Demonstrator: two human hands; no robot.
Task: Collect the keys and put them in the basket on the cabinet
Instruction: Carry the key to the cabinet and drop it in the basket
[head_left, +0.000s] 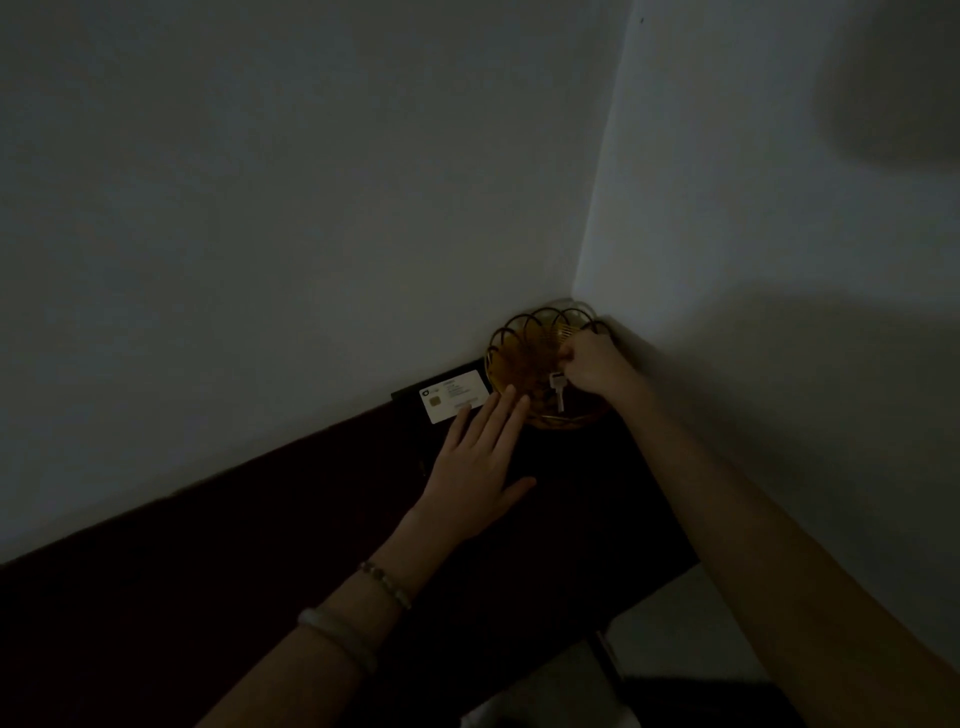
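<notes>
A round amber wicker basket (519, 358) with looped rim stands on the dark cabinet (571, 493), pushed into the wall corner. My right hand (595, 366) reaches into the basket and is closed around the top of a silver key (557, 393), which hangs down over the basket's inside. My left hand (480, 460) lies flat and open on the cabinet top just in front of the basket, its fingertips touching the basket's front rim. The room is very dim.
A white card (453, 397) with a chip lies on a dark flat object left of the basket, against the wall. Walls close in behind and to the right. The cabinet's right edge drops to a pale floor (670, 639).
</notes>
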